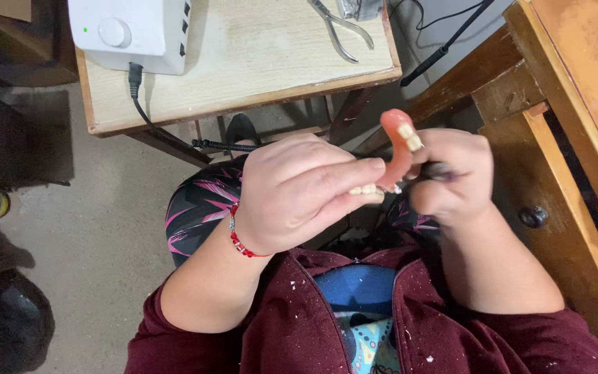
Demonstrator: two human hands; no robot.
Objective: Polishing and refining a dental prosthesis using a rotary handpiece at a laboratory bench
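While both hands meet above the lap, a pink curved acrylic denture with pale teeth (399, 149) stands between them.
Left hand (299, 190), fingers closed, pinches its lower end; right hand (451, 176), fisted, grips a dark slim tool (439, 170) against it.

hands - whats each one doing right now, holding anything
Left hand: closed on the pink denture.
Right hand: closed around a dark tool, its tip at the denture.

Bare grey concrete floor (98, 235) below, dim toward the left edge. Ahead, a small pale wooden surface (257, 62) carrying a white control box (133, 31) and metal pliers (340, 28). At right, a worn brown wooden desk (555, 159) with a dark round drawer knob (533, 217).
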